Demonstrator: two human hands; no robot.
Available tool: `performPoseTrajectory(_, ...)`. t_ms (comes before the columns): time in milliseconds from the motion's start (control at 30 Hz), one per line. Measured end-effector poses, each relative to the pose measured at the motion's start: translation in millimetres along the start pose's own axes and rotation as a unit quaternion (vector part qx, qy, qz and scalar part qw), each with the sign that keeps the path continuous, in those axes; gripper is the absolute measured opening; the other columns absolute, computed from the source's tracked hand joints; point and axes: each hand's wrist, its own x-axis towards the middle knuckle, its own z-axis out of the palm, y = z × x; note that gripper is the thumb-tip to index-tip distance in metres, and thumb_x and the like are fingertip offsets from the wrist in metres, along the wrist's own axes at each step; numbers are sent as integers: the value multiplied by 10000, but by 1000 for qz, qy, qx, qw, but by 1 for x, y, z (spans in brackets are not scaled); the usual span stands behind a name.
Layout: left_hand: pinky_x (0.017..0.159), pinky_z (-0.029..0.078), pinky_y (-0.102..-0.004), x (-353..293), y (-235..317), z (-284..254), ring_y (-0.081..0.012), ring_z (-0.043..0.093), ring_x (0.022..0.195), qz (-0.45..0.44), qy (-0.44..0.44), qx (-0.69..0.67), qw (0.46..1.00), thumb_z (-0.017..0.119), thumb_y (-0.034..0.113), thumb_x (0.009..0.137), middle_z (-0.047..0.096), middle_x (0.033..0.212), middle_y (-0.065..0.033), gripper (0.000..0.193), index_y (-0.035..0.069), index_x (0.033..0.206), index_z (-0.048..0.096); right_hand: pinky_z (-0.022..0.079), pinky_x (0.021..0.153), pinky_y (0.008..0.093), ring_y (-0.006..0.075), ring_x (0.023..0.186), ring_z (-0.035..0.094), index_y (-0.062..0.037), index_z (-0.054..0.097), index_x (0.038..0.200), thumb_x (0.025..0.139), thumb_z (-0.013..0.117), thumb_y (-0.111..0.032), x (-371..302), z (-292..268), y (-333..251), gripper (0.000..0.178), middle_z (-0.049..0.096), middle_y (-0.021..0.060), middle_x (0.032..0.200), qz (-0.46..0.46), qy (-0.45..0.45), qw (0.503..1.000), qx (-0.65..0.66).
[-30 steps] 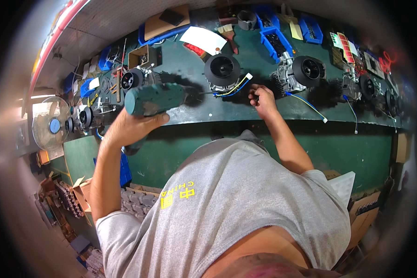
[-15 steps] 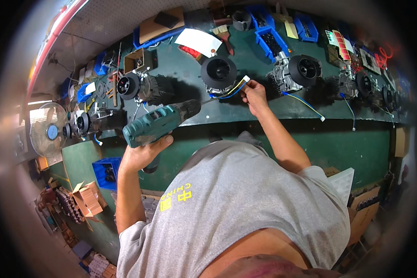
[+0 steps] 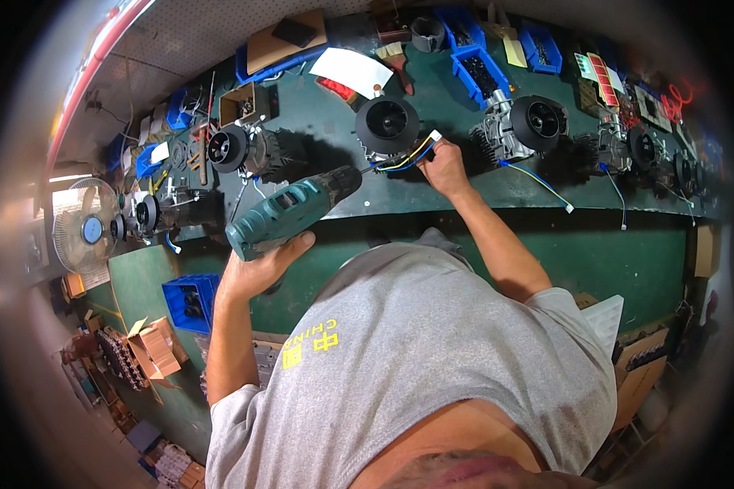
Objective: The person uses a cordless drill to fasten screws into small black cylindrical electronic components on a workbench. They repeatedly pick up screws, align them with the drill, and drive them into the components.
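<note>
My left hand (image 3: 261, 269) is wrapped round the handle of a teal cordless drill (image 3: 289, 216), which points to the right and away from me. The drill's thin bit reaches the near side of a motor unit with a black round fan wheel (image 3: 387, 124); whether it touches a screw is too small to tell. Close to that unit's right side, my right hand (image 3: 444, 169) is closed at the yellow and blue wires (image 3: 412, 160). Their white connector (image 3: 435, 135) sticks out above the fingers. The fingertips are partly hidden.
Similar motor units stand to the right (image 3: 538, 122) and left (image 3: 227, 148) along the green workbench (image 3: 342, 204). Behind are blue parts bins (image 3: 479, 75), a brush (image 3: 397, 65) and a white sheet (image 3: 351, 72). A fan (image 3: 88, 228) is at far left.
The drill and my left hand have shifted slightly right, bringing the bit closer in at the motor unit. My right hand has moved a little, still at the wires.
</note>
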Motion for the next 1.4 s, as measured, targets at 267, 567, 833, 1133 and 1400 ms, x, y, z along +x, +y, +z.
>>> performPoseTrajectory(267, 793, 529, -316, 23, 13, 17, -126, 628, 863, 5, -9, -5, 1000, 770, 159, 860, 716, 956, -58, 351, 56, 1185, 687, 513, 677, 292, 112, 711, 631, -7, 690, 968, 820, 786, -91, -13, 10, -9, 195, 700, 54, 791, 116, 47, 977, 170)
performPoseTrajectory(567, 763, 539, -329, 48, 10, 31, -152, 647, 814, 45, -43, 41, 997, 765, 161, 842, 720, 925, -89, 378, 52, 1195, 688, 436, 584, 234, 56, 635, 510, 14, 701, 992, 835, 759, -47, -28, 36, 20, 178, 599, -4, 703, 157, 82, 956, 234)
performPoseTrajectory(833, 744, 539, -332, 55, 22, 35, -162, 646, 791, 58, -43, 52, 996, 770, 193, 838, 716, 895, -94, 376, 50, 1176, 689, 465, 586, 268, 94, 629, 567, 11, 718, 989, 826, 772, -61, -28, 33, 26, 186, 642, 44, 728, 131, 85, 974, 165)
performPoseTrajectory(1133, 819, 550, -424, 114, 89, 8, -322, 690, 945, 136, -166, 352, 911, 822, 324, 802, 717, 1029, -148, 411, 90, 1114, 692, 486, 595, 301, 144, 610, 594, 3, 696, 916, 814, 765, -59, -25, 34, 38, 138, 646, 69, 719, 92, 71, 985, 127)
performPoseTrajectory(1400, 896, 538, -441, 154, 133, 23, -348, 691, 996, 128, -212, 414, 876, 818, 292, 760, 724, 1051, -164, 459, 76, 1144, 684, 484, 594, 312, 163, 605, 590, -1, 674, 891, 801, 777, -49, -22, 36, 43, 145, 632, 78, 701, 102, 62, 983, 140)
